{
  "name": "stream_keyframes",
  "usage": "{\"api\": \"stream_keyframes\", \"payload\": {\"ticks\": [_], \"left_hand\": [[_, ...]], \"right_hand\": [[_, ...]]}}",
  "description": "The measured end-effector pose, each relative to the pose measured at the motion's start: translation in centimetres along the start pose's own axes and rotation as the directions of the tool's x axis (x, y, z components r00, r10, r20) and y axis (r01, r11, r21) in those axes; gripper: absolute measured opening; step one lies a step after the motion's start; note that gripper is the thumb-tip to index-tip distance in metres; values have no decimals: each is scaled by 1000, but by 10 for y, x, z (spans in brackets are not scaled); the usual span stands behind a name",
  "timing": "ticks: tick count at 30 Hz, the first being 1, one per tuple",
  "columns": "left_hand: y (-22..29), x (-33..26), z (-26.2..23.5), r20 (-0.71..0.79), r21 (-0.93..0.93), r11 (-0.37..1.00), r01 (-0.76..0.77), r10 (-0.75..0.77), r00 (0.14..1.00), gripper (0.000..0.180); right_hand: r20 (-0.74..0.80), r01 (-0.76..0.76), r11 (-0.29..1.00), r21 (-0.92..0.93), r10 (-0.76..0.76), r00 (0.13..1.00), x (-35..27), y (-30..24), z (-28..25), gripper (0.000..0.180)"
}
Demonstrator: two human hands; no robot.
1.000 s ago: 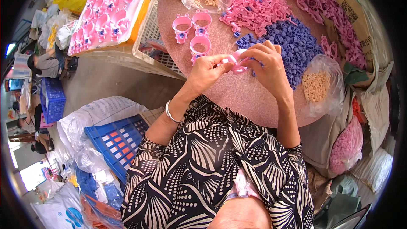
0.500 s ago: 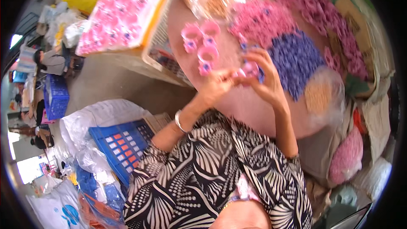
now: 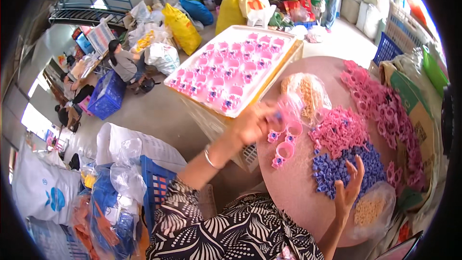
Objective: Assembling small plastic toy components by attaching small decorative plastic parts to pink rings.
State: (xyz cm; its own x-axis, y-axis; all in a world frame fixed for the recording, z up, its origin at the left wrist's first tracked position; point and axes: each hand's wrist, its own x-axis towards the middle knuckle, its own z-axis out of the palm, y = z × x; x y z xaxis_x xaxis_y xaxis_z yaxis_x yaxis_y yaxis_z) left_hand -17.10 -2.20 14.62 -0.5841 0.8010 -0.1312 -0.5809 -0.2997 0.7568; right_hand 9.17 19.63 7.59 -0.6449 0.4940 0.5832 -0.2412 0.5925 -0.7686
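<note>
My left hand (image 3: pixel 251 124) is closed on a pink plastic ring piece (image 3: pixel 290 107) with a blue part on it, blurred by motion, above the table's left side. Just below it several more finished-looking pink ring pieces (image 3: pixel 285 150) with blue parts lie on the round table (image 3: pixel 272 183). My right hand (image 3: pixel 347 188) hovers over the heap of small blue plastic parts (image 3: pixel 332 168), thumb and fingers spread, with nothing visible in it. Beyond that heap is a pile of small pink parts (image 3: pixel 341 130).
At the table's left edge a white tray (image 3: pixel 233 32) of pink ring pieces rests on a crate. Clear bags hold tan pieces (image 3: pixel 368 212) and more tan pieces (image 3: pixel 306 89). Pink rings (image 3: pixel 385 110) heap along the right. People sit farther off, near a blue crate (image 3: pixel 107 97).
My hands have parted: the left carried the ring piece leftward, and the right opened above the blue parts. The view has swung left and up, showing the whole tray and more of the room.
</note>
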Motion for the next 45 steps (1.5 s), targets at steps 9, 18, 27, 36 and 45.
{"api": "stream_keyframes", "payload": {"ticks": [9, 18, 27, 36, 45], "left_hand": [[212, 189, -143, -425, 659, 709, -251, 627, 653, 23], [244, 287, -245, -103, 913, -110, 393, 869, 484, 44], [230, 328, -256, -223, 841, -196, 505, 724, 653, 41], [222, 288, -211, -19, 901, -200, 386, 869, 495, 61], [215, 155, -58, 488, 847, -508, -153, 631, 603, 32]], "right_hand": [[-46, -205, 979, -13, 205, 978, -14, 17, -13, 75], [-146, -313, 941, -129, 294, 945, -35, 20, -33, 56], [-221, -470, 879, -84, 443, 869, -46, 24, -37, 49], [-204, -477, 874, -89, 453, 868, -57, 17, -44, 46], [-193, -338, 931, -139, 309, 931, -46, 21, -33, 29]]}}
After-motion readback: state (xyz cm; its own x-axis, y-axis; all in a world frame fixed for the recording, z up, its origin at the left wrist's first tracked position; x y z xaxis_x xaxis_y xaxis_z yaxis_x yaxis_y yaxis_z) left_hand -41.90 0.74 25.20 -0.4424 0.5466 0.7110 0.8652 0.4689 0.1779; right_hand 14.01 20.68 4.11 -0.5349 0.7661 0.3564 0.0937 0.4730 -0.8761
